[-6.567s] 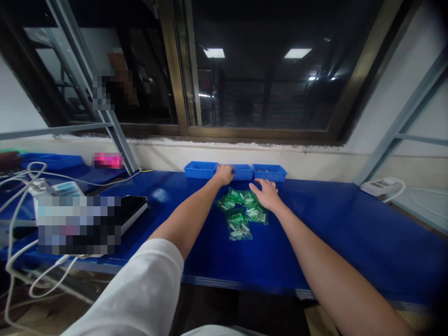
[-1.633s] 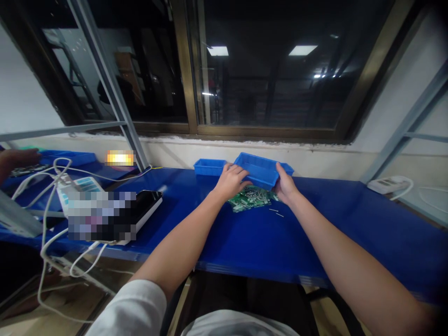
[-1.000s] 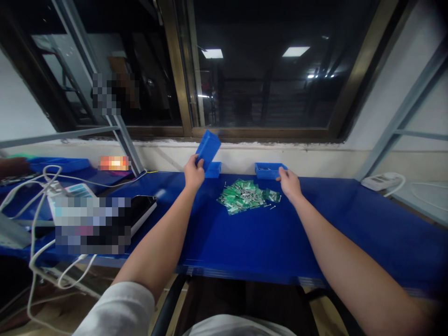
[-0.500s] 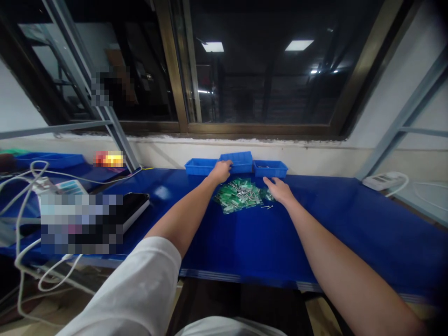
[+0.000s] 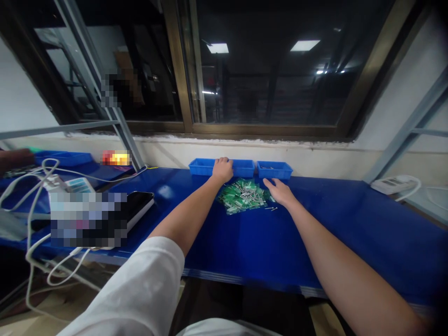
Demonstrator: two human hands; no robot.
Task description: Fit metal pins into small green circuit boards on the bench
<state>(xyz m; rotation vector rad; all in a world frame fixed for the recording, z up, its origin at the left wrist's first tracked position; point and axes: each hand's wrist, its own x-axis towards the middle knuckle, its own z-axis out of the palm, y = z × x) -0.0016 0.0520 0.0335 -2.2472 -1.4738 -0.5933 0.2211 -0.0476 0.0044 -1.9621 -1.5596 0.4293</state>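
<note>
My left hand is closed over the front wall of a blue plastic bin, which sits level by the wall. A second blue bin is just left of it, partly behind the hand. Below them on the table lies a pile of screws and small clear-green plastic bags. My right hand rests at the pile's right edge with thumb and fingers apart, holding nothing I can see. Close to it are a few loose screws. A smaller blue bin behind it has some metal pieces inside.
The blue table runs along a wall under a window. At left are a dark-topped device, white cables and a metal post. Another person's hand shows at far left. A white power strip lies at right.
The middle bin was tilted up and now sits level, with my left hand on its front wall. My right hand has stayed by the pile. The view has shifted slightly.
</note>
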